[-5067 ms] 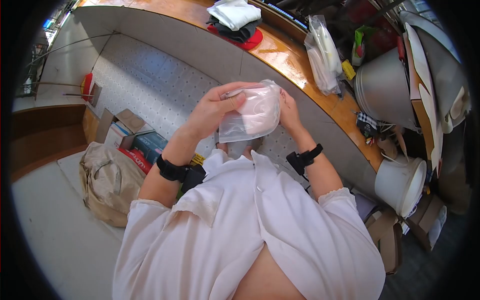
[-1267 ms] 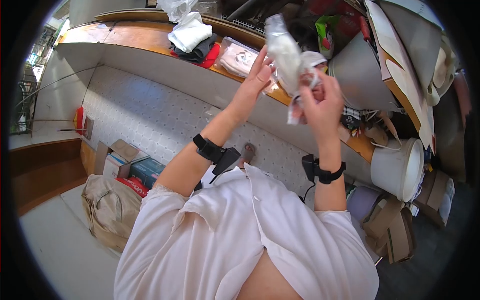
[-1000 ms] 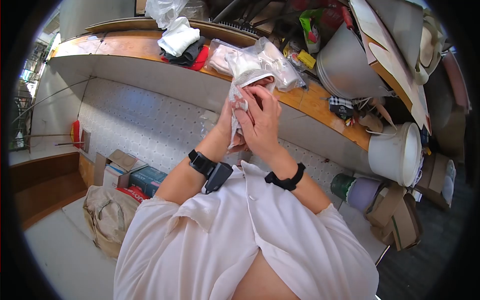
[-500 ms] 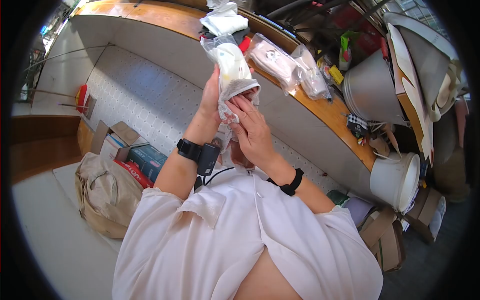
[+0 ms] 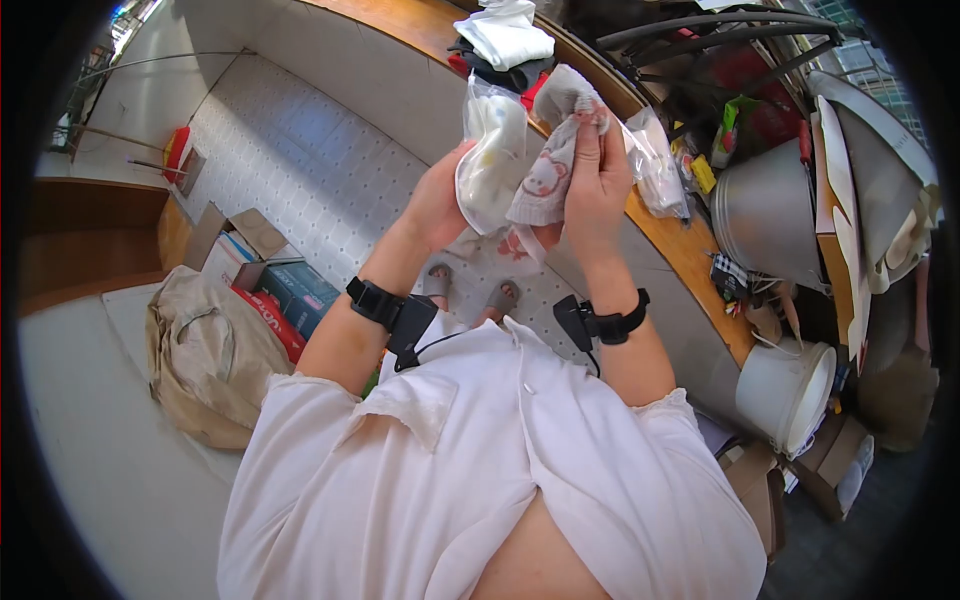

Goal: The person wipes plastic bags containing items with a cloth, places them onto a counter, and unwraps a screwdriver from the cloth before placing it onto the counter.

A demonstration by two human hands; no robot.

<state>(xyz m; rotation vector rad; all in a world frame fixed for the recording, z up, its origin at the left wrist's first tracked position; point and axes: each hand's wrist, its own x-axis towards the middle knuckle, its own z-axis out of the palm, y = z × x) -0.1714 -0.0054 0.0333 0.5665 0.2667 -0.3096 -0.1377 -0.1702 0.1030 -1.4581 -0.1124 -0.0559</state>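
Observation:
My left hand (image 5: 437, 200) is closed on a clear plastic bag (image 5: 492, 160) with something white and yellow inside. Beside it, my right hand (image 5: 598, 195) grips a grey knitted sock (image 5: 545, 180) that has a pink bear face on it; its top part is bunched near my thumb. The bag and the sock are side by side, close together. Below them hangs a pale piece with a reddish pattern (image 5: 517, 245), partly hidden. Behind my right hand, a clear packet (image 5: 655, 165) lies on the wooden ledge (image 5: 690, 270).
Folded white cloth (image 5: 508, 35) lies on dark and red cloth at the ledge's top. To the right are a large metal pot (image 5: 765, 215), a white bucket (image 5: 785, 395) and cardboard boxes. At the left are a beige bag (image 5: 210, 360) and a blue box (image 5: 298, 292).
The grey sock has come away from the bag and moved right in my right hand. My left hand keeps the bag. The camera view has shifted, so the ledge appears further right.

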